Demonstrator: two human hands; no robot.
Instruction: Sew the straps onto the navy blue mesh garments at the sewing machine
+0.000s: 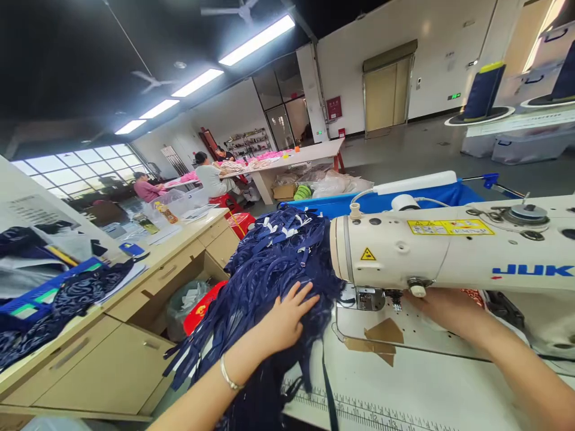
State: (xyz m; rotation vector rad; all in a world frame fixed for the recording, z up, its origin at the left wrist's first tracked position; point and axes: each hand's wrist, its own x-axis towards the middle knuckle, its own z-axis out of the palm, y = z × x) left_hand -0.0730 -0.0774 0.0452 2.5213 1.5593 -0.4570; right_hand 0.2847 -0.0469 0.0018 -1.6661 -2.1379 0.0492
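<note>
My left hand [287,317] lies with fingers spread on a large heap of navy straps [269,269], with white tags or ends showing among them. Reaching under the arm of the white sewing machine [399,239] is my right hand [431,305], close behind the needle area. The machine hides its fingers, so what they touch cannot be made out. The presser foot [396,299] stands just left of that hand. Brown tape [381,341] sticks to the machine bed, and a dark strap [329,383] hangs over the printed ruler [359,413] near the front.
A wooden desk [166,263] with drawers stands at left, bearing bottles [166,212], a blue tray [54,287] and patterned dark fabric [81,293]. Blue cloth [323,206] hangs behind the machine. Thread cones [484,93] rise at right. Several people sit at far tables.
</note>
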